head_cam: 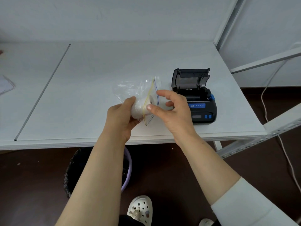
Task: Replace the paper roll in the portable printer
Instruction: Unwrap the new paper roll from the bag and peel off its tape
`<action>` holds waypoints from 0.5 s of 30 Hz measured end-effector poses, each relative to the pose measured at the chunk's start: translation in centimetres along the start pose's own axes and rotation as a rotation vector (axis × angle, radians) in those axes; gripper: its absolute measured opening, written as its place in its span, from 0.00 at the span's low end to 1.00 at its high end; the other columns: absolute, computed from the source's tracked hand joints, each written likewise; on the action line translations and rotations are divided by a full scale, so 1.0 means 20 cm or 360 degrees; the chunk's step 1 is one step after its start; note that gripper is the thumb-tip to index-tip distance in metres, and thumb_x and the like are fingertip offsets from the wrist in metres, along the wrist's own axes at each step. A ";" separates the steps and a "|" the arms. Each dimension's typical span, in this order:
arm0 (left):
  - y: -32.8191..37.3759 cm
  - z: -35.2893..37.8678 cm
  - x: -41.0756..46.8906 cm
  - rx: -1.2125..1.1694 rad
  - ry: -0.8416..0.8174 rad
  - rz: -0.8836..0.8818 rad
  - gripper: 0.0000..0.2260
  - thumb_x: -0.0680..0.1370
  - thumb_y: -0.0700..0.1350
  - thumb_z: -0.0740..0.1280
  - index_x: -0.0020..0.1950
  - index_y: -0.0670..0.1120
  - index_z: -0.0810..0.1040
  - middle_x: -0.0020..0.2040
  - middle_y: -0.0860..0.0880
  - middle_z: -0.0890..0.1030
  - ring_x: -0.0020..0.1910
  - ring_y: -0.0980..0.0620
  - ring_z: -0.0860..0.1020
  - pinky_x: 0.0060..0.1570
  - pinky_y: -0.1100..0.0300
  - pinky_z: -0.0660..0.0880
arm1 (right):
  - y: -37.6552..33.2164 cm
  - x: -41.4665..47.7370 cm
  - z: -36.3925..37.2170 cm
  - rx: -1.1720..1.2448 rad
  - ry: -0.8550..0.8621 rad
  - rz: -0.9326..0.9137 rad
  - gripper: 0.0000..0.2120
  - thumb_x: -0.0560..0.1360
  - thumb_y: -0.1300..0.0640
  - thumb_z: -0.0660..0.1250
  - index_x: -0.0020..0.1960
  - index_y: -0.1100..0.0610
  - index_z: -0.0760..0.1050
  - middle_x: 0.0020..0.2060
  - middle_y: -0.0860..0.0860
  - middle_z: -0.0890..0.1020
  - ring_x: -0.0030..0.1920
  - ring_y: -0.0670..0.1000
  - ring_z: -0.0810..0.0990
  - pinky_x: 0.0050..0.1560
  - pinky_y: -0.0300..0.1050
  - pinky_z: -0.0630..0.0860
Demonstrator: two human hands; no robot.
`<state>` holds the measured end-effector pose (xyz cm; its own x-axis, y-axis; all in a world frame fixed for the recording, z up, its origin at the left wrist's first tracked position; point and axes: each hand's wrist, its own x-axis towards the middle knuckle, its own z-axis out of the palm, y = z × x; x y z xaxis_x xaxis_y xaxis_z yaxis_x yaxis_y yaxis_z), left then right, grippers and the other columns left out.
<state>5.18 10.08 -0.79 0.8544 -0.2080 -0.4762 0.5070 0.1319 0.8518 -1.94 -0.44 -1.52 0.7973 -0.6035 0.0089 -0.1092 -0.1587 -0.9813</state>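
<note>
A black portable printer [202,110] with blue buttons stands on the white table [97,79], right of centre, its lid [190,78] swung up and the paper bay open. A white paper roll [143,106] lies inside a clear zip bag [130,90] at the bag's open mouth. My left hand [123,118] grips the roll through the plastic from the left. My right hand [174,110] is at the bag's mouth, thumb on the roll's end, fingers spread and curled around the opening.
A thin grey seam [44,90] runs diagonally across the table's left part. A white shelf frame [267,62] rises at the right with a cable [263,101] hanging beside it. A black-lined bin [76,170] sits under the table edge. Another clear bag [6,85] lies at far left.
</note>
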 end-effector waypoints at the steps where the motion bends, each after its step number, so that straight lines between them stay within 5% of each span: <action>1: 0.00 0.00 0.00 0.0015 -0.0004 0.0015 0.07 0.76 0.42 0.66 0.41 0.39 0.76 0.40 0.43 0.78 0.37 0.46 0.77 0.35 0.57 0.80 | 0.00 0.00 -0.01 0.0003 -0.0032 0.0023 0.18 0.66 0.54 0.75 0.53 0.45 0.77 0.59 0.48 0.70 0.49 0.39 0.70 0.42 0.18 0.66; 5: 0.00 -0.01 0.01 0.0013 -0.0019 0.0040 0.07 0.76 0.41 0.64 0.40 0.39 0.76 0.38 0.43 0.77 0.35 0.46 0.76 0.34 0.58 0.78 | -0.02 0.01 -0.02 0.0008 -0.0130 0.0122 0.27 0.64 0.52 0.76 0.61 0.49 0.74 0.59 0.47 0.72 0.49 0.38 0.71 0.41 0.19 0.68; 9: 0.00 0.00 0.00 -0.0004 0.0004 0.0036 0.08 0.76 0.40 0.62 0.38 0.40 0.75 0.36 0.43 0.77 0.34 0.46 0.75 0.35 0.57 0.76 | -0.03 0.00 -0.02 -0.0022 -0.0238 0.0244 0.32 0.63 0.50 0.77 0.64 0.51 0.72 0.59 0.48 0.73 0.47 0.40 0.72 0.43 0.30 0.70; 15: 0.01 0.00 -0.01 -0.0052 0.0019 -0.0014 0.08 0.76 0.42 0.63 0.39 0.41 0.76 0.38 0.43 0.78 0.38 0.44 0.76 0.46 0.50 0.77 | -0.06 -0.01 -0.01 -0.0065 -0.0288 0.0192 0.17 0.62 0.53 0.77 0.50 0.47 0.78 0.43 0.46 0.73 0.38 0.44 0.70 0.42 0.36 0.69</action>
<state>5.16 10.14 -0.57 0.8511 -0.1980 -0.4862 0.5176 0.1620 0.8401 -2.18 -0.26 -0.39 0.8701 -0.4707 -0.1462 -0.2311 -0.1276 -0.9645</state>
